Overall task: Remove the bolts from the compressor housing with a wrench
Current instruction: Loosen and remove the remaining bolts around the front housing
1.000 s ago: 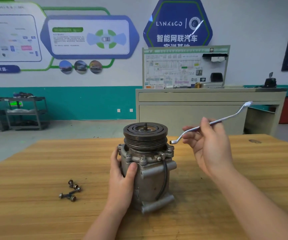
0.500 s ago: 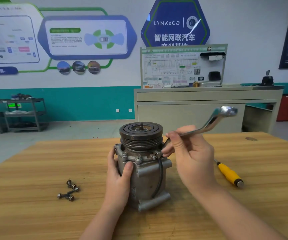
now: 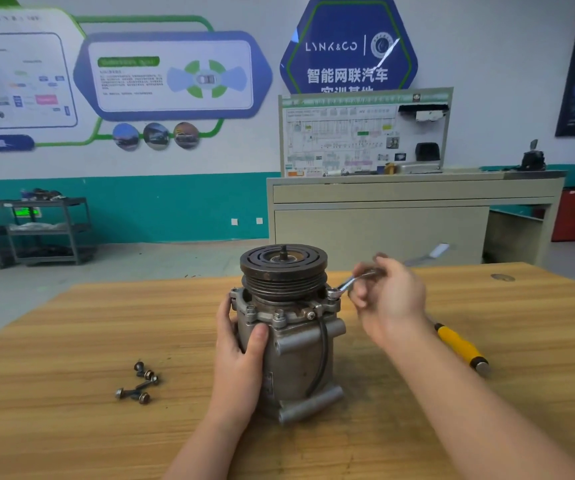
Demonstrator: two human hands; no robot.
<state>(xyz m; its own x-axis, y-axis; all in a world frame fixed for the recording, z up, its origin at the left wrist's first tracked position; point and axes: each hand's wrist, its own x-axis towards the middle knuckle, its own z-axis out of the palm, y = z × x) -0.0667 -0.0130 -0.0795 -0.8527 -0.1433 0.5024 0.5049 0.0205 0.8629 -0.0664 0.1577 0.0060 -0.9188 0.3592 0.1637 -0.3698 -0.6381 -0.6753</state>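
Gripping the wrench [image 3: 353, 281] in curled fingers, the right hand [image 3: 388, 297] sets its ring end on a bolt [image 3: 333, 295] at 3 o'clock of the compressor housing [image 3: 293, 355], which stands mid-table. Her left hand [image 3: 241, 351] clasps the housing at 9 o'clock. If the ring sits shallow, I think it can slip and round the bolt head.

Two bare forearms reach into view from the bottom edge. The left hand [image 3: 241, 355] and the right hand [image 3: 391, 299] wear no gloves, rings or watch. No sleeve shows on either arm below the wrist. The fingernails are short and unpainted.
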